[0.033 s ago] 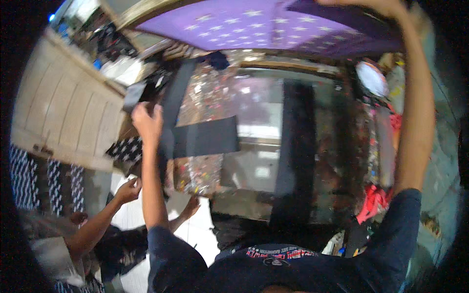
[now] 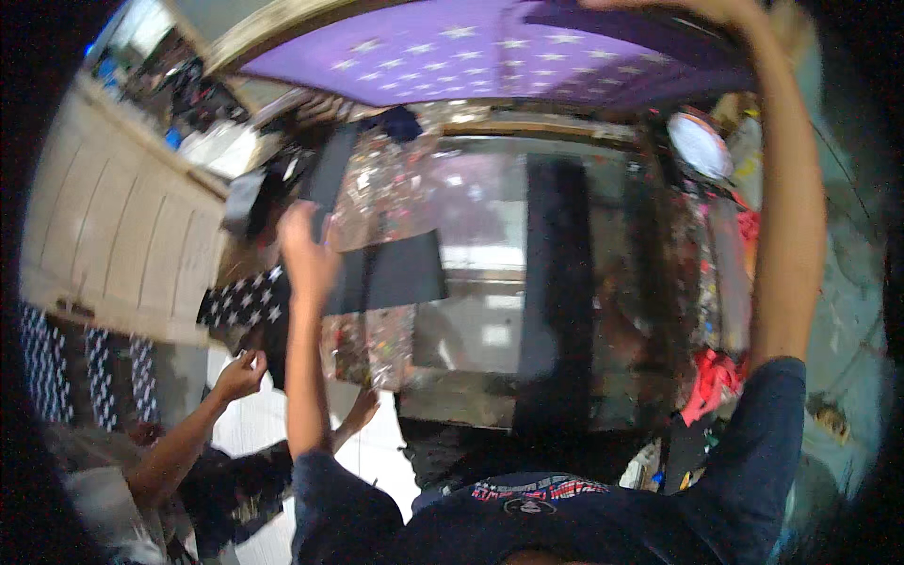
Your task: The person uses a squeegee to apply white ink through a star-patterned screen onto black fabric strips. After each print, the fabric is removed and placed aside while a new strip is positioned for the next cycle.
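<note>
Head view: left hand [image 2: 306,252], blurred, at dark strip [image 2: 391,273]; grip could not be told. Right hand [image 2: 702,8], cut by upper edge, was at raised purple screen [image 2: 452,61] with white stars; grip likewise unclear. Starred black cloth [image 2: 247,299] lay left of left hand. Second dark strip [image 2: 557,282] ran lengthwise on glossy tabletop [image 2: 471,334]. Co-worker's hand [image 2: 243,374] showed near cloth.

We are looking at a workshop, by all signs one for printing cloth: a wood-edged purple screen [image 2: 414,68] patterned with pale stars stands over the far side of a table [image 2: 388,344] crusted with specks of colour. On it we see plain dark strips [image 2: 558,282], and at its left a dark starred piece [image 2: 247,299]; further left we notice black-and-white patterned strips [image 2: 45,367].
</note>
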### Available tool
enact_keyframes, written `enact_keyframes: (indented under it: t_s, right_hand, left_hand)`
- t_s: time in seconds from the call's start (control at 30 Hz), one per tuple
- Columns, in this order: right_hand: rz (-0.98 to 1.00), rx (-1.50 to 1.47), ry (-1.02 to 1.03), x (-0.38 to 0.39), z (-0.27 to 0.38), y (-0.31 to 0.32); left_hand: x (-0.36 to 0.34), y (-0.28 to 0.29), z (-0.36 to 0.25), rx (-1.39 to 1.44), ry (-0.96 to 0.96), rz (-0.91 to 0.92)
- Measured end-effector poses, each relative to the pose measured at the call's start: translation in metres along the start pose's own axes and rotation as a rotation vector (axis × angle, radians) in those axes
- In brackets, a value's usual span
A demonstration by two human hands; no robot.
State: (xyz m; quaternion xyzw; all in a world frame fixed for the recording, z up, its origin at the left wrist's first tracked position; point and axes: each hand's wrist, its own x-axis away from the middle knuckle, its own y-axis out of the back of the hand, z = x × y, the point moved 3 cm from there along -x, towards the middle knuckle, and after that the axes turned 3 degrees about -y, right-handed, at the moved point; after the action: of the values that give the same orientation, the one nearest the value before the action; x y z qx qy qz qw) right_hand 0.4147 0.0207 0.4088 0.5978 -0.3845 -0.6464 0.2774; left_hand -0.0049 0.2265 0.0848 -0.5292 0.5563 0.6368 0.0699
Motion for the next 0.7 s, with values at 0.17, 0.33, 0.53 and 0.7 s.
enact_keyframes:
  t_s: [0.17, 0.33, 0.53, 0.7]
  right_hand:
    - [-0.040, 0.067, 0.071, -0.004, -0.003, 0.000]
    - [0.024, 0.030, 0.056, -0.008, -0.002, -0.001]
    - [0.003, 0.009, 0.092, -0.014, -0.008, -0.004]
    - [-0.005, 0.009, 0.070, -0.015, -0.010, -0.003]
  left_hand:
    - [0.057, -0.089, -0.208, 0.557, -0.407, 0.672]
    - [0.069, -0.112, -0.229, 0.468, -0.483, 0.777]
    - [0.077, -0.114, -0.230, 0.397, -0.504, 0.777]
    - [0.076, -0.117, -0.228, 0.407, -0.505, 0.770]
